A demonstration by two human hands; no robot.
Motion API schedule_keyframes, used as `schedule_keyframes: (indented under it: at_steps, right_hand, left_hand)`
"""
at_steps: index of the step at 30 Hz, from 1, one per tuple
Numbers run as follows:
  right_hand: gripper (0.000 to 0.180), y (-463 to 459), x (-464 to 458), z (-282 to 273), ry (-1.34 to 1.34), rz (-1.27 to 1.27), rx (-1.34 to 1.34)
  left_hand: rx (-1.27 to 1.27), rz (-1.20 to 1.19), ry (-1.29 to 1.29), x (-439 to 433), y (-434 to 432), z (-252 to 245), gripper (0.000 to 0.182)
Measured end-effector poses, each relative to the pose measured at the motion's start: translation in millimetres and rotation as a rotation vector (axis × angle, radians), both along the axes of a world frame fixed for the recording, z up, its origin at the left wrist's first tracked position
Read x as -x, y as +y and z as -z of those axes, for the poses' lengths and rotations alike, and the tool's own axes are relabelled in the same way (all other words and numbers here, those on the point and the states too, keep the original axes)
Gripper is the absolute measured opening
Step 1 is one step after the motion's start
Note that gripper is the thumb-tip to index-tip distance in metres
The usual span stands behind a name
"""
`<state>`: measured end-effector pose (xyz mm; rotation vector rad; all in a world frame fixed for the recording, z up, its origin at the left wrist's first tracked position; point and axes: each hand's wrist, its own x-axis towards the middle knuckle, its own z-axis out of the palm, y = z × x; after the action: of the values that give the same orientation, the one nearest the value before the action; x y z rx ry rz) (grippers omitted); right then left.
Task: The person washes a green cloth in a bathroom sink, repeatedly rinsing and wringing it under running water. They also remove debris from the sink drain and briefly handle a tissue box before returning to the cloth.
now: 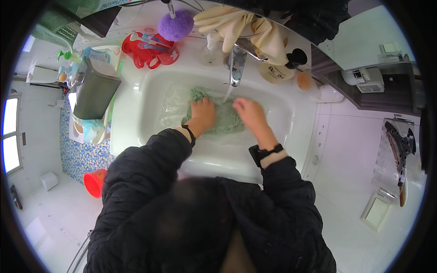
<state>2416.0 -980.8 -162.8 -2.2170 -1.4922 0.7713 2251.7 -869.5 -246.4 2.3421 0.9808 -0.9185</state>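
Note:
A green cloth [223, 117] lies in water in the white washbasin [164, 163]. My left hand [203, 112] grips its bunched upper-left part, fingers curled over the fabric. To the right of the stream, my right hand [251, 112] is over the cloth's right side with its fingers bent. Motion blurs it, and whether fabric is between its fingers cannot be seen. The chrome faucet [237, 65] pours a thin stream of water [227, 94] between my hands.
Behind the basin stand red cups [165, 56] with toothbrushes, a clear pump bottle [211, 54] and a tub with writing [276, 73]. Cream rubber gloves [235, 25] hang over the faucet. A grey bin [97, 90] is at left, with a red bucket [94, 183] on the floor.

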Motion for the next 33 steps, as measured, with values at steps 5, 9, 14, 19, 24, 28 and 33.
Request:
schedule_keyframes:
  at_steps: [5,9,14,19,24,28,33]
  right_hand:
    - [0.037,18.0,2.6,-107.0,-0.35,0.133,-0.835]
    - [0.043,27.0,4.2,-117.2,-0.506,-0.001,-0.72]
    - [0.044,-29.9,2.3,-48.7,-0.345,-0.041,-0.663]
    - [0.047,-20.5,-0.4,63.0,-0.007,0.209,-0.27]
    - [0.065,7.4,39.2,108.3,0.705,0.377,-0.129]
    - [0.066,6.9,61.8,56.1,1.364,0.461,-0.104]
    - [0.032,10.2,98.1,-8.8,0.624,0.211,-0.246]
  left_hand:
    - [-0.317,0.13,-0.581,21.8,-28.9,14.3,0.055]
    - [-0.386,0.174,-0.604,28.4,-41.3,16.4,0.052]
    - [-0.34,-0.296,-0.448,24.9,-5.4,10.7,0.064]
    - [-0.016,-0.921,-0.669,27.5,5.2,16.4,0.065]
    - [1.038,-1.244,-1.067,14.9,4.4,8.6,0.079]
    - [1.387,-1.523,-0.842,9.1,0.7,-0.8,0.076]
    - [0.448,-0.428,-0.92,0.6,-13.1,29.3,0.034]
